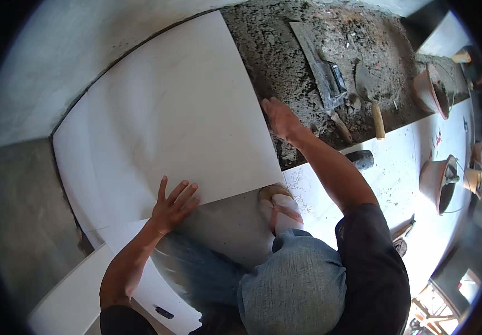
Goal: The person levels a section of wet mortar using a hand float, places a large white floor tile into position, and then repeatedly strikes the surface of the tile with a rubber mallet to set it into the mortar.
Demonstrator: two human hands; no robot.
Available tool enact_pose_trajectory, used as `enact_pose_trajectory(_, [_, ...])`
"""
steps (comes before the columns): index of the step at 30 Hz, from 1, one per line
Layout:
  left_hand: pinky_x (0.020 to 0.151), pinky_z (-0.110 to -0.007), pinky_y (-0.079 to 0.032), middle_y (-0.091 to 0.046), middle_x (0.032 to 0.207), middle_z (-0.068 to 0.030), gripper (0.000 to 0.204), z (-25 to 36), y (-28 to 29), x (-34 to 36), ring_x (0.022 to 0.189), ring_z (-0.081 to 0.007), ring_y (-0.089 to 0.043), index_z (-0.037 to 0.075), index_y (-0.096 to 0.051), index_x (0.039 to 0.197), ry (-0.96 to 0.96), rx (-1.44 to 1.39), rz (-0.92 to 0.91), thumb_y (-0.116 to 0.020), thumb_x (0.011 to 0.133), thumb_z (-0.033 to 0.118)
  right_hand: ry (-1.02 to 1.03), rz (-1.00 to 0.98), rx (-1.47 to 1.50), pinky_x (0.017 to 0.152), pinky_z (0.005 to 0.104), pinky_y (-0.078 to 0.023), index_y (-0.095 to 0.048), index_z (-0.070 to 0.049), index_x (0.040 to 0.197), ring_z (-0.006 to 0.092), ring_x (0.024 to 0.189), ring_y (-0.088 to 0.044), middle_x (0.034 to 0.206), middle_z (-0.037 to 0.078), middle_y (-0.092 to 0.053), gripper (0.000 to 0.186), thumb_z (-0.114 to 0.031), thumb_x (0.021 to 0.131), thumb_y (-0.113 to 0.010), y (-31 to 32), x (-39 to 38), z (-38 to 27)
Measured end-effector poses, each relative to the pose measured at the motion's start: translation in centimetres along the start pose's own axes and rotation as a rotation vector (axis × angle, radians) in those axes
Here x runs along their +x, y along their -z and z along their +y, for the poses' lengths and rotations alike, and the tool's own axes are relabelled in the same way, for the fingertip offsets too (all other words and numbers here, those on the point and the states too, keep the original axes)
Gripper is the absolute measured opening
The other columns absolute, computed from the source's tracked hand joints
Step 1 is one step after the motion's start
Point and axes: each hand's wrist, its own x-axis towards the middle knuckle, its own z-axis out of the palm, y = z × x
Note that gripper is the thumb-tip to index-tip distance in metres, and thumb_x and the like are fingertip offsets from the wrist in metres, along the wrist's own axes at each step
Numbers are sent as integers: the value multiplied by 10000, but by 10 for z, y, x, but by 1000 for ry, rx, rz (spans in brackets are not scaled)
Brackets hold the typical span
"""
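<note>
A large white tile (168, 106) lies against the wall, its right edge beside rough mortar (375, 44). My right hand (280, 118) is at that right edge, fingers bent and closed on it. My left hand (175, 205) is at the tile's lower edge with fingers spread. Right of my right hand, a flat metal trowel (322, 78), a pointed trowel with a wooden handle (378, 120) and another handled tool (341, 127) lie on the mortar.
Buckets (428, 89) (433, 181) stand at the right. A black mallet head (358, 160) lies on the laid tiles (397, 190). Walls (23, 206) border the left and top. My foot (283, 206) is below the tile. A small dark object (164, 312) lies at lower left.
</note>
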Motion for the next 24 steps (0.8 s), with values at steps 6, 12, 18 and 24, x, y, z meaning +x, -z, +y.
enact_pose_trajectory(6, [1113, -681, -198, -463, 1419, -25, 338, -10, -32, 6, 1352, -242, -390, 196, -573, 1121, -46, -49, -11, -660, 797, 151, -168, 626, -150, 805, 477, -481, -561, 2, 1057, 411, 872, -584, 897, 227, -597, 289, -253, 921, -558, 36, 0, -11])
enact_pose_trajectory(12, [1111, -683, -191, -460, 1418, -34, 367, -16, -46, 8, 1355, -247, -381, 192, -571, 1088, -73, -51, -56, -718, 752, 205, -491, -85, 206, 746, 434, -493, -640, -9, 965, 368, 805, -647, 863, 216, -667, 349, -351, 939, -572, 2, -58, -53])
enact_pose_trajectory(18, [1106, -690, -181, -465, 1400, -68, 499, -19, -54, 2, 1338, -275, -401, 184, -526, 1146, -20, -100, -70, -785, 725, 256, -542, -41, 327, 726, 476, -486, -665, 23, 796, 438, 780, -636, 765, 268, -640, 421, -387, 887, -633, -4, -46, -48])
enact_pose_trajectory(24, [1115, -662, -181, -461, 1401, -59, 480, -16, -57, -1, 1336, -259, -396, 186, -547, 1131, 49, -65, -96, -783, 729, 296, -608, -70, 340, 683, 451, -508, -689, 16, 802, 391, 710, -652, 719, 218, -658, 402, -368, 905, -623, -4, -40, -49])
